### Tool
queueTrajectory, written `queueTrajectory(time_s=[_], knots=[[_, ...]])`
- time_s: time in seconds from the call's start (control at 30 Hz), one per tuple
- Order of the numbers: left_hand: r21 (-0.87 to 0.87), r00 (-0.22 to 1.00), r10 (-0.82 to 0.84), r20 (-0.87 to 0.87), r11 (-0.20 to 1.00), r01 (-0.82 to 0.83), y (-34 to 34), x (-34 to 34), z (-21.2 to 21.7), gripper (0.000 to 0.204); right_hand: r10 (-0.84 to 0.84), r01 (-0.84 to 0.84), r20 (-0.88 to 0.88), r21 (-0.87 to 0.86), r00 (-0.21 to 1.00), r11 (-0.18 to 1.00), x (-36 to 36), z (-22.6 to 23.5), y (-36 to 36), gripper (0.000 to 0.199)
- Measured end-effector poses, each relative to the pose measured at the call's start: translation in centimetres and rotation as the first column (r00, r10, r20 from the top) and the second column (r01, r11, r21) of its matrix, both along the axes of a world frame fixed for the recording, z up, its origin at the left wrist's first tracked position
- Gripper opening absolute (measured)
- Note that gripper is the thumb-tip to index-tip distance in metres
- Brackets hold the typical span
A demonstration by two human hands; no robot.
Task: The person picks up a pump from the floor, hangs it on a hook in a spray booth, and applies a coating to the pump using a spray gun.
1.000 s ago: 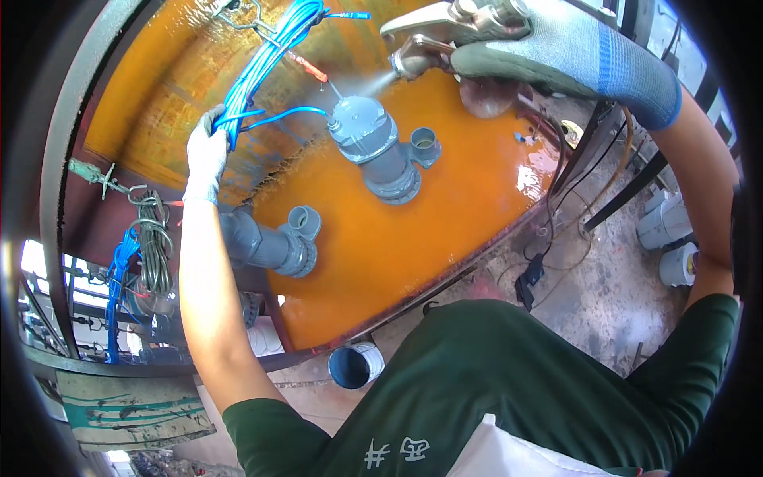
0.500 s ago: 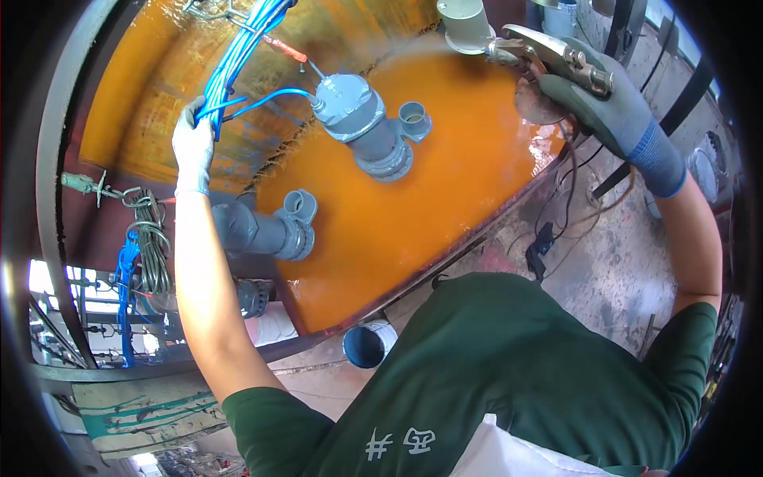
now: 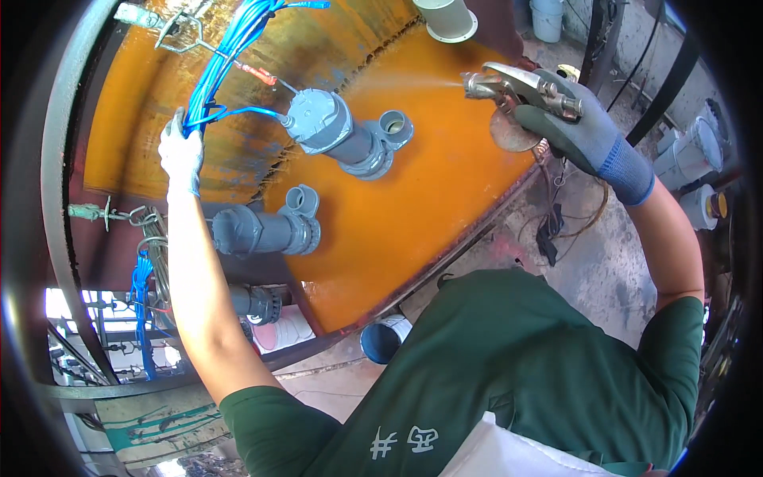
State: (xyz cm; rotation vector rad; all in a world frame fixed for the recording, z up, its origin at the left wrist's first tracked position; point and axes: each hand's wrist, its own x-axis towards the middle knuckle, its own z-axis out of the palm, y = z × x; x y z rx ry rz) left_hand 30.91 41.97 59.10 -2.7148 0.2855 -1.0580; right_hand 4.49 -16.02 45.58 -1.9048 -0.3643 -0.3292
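Note:
My gloved left hand [image 3: 182,153] grips the lower end of a bundled blue cable [image 3: 222,67]. From the bundle the cable runs to the top of a grey pump [image 3: 342,137], which hangs tilted from a hook with a red-orange sleeve [image 3: 258,74]. My gloved right hand [image 3: 568,131] is wrapped around a metal spray gun [image 3: 524,87]. Its nozzle points left at the pump, and a pale mist leaves it. Below the pump, to the left, hangs a second grey pump [image 3: 266,230], partly behind my left forearm.
Behind the pumps is an orange-coated booth or tray [image 3: 397,254] with a raised edge. A light grey cylinder [image 3: 447,17] stands at the top. Buckets [image 3: 690,155] are at the right, and a blue-lined bucket [image 3: 383,340] sits below. A hose [image 3: 592,219] trails over the floor.
My right hand and the spray gun have moved left and slightly down. The pump and my left hand with the cable sit slightly further left in view. Spray continues.

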Motion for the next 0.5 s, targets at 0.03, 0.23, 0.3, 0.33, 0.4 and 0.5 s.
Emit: queueTrajectory(time_s=[0.03, 0.23, 0.3, 0.33, 0.4, 0.5], knots=[[0.003, 0.998, -0.025, 0.062, 1.0, 0.025, -0.1, -0.2, 0.0, 0.053, 0.003, -0.003, 0.0, 0.003, 1.0, 1.0, 0.1, 0.1, 0.0, 0.023], [-0.375, 0.931, -0.322, 0.17, 0.853, 0.363, -3.2, -4.9, -3.2, 0.048, 0.319, -0.374, -0.195, -0.438, 0.927, 0.817, -0.4, 4.3, -0.5, 0.026], [-0.628, 0.916, -0.361, 0.175, 0.676, 0.386, -4.5, -9.0, -6.4, 0.04, 0.236, -0.375, -0.394, -0.324, 0.888, 0.869, 0.4, 6.8, 0.1, 0.022], [-0.583, 0.927, -0.336, 0.168, 0.724, 0.368, -5.2, -11.4, -8.2, 0.036, 0.226, -0.328, -0.331, -0.294, 0.916, 0.898, 1.3, 7.1, -0.3, 0.021], [-0.624, 0.896, -0.36, 0.262, 0.645, 0.441, -3.3, -14.8, -14.8, 0.028, 0.221, -0.262, -0.203, -0.206, 0.954, 0.943, 3.4, 7.3, -1.0, 0.026], [-0.834, 0.989, -0.133, 0.069, 0.537, 0.131, -1.3, -23.1, -27.1, 0.029, 0.238, -0.265, -0.175, -0.153, 0.955, 0.952, 3.9, 13.0, 1.5, 0.04]])
